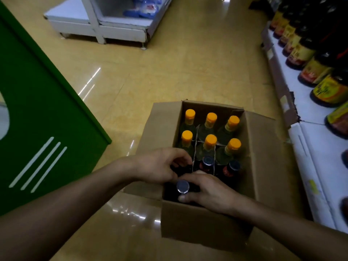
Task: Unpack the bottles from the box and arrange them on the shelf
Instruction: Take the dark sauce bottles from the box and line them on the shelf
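Box: open brown cardboard carton [207, 227] sitting under both hands.
Right: right hand [209, 191] curling thumb and fingers round dark silver-capped bottle [182, 186] in carton's near-left cell.
Left: left hand [160, 166] curling fingers into next cell beyond; hold unclear.
Beyond fingertips: six orange-capped clear bottles [211, 140] standing in carton.
Right of right hand: white shelf [316, 144] carrying dark yellow-labelled bottles [327, 89].

The single head-worn wide-angle camera looks steeply down and forward, close above the open brown cardboard box [199, 225], with the white store shelf [316, 147] at its right edge and glossy tan floor [169, 72] stretching ahead.
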`<state>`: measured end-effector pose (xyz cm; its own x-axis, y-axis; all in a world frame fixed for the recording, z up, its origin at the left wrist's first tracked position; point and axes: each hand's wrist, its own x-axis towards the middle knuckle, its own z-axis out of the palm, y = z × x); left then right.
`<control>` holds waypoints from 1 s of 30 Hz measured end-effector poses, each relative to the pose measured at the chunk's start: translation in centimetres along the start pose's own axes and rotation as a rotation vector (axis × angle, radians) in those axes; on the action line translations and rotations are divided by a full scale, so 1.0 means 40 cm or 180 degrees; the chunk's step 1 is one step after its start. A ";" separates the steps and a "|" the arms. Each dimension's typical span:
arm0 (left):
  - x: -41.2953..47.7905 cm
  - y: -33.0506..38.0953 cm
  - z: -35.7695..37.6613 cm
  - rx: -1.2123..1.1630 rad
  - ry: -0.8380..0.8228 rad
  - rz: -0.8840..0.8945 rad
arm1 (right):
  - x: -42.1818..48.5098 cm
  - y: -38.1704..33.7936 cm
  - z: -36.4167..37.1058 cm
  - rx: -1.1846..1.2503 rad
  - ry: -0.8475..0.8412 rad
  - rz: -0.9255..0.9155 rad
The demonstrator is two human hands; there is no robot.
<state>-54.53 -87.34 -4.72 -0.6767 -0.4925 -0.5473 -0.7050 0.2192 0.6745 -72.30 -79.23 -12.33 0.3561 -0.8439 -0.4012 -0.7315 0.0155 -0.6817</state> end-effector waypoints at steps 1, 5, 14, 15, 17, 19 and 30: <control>-0.006 -0.006 -0.002 -0.0058 0.0002 0.0026 | -0.010 -0.004 -0.008 0.0106 0.0072 -0.0020; -0.020 -0.030 -0.008 -0.0323 -0.0049 0.0132 | -0.058 -0.051 -0.083 0.0692 0.0480 -0.0257; -0.039 0.014 -0.009 -0.1244 -0.0199 0.0486 | -0.129 -0.223 -0.256 0.1495 0.1773 -0.1119; -0.038 0.019 -0.007 -0.1365 -0.0208 0.0548 | -0.133 -0.235 -0.268 0.1594 0.1856 -0.1173; -0.037 0.023 -0.003 -0.1553 -0.0239 0.0593 | -0.137 -0.254 -0.288 0.1823 0.1961 -0.1252; -0.036 0.027 0.007 -0.1802 -0.0385 0.0668 | -0.138 -0.268 -0.301 0.2151 0.1967 -0.1271; 0.000 0.083 0.100 -0.3019 0.0661 0.0884 | -0.121 -0.282 -0.300 0.1569 0.2204 -0.0718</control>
<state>-57.72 -83.25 -4.45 -0.6773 -0.6825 -0.2748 -0.0071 -0.3674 0.9300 -72.77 -81.75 4.64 -0.0879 -0.9880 0.1271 -0.2948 -0.0961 -0.9507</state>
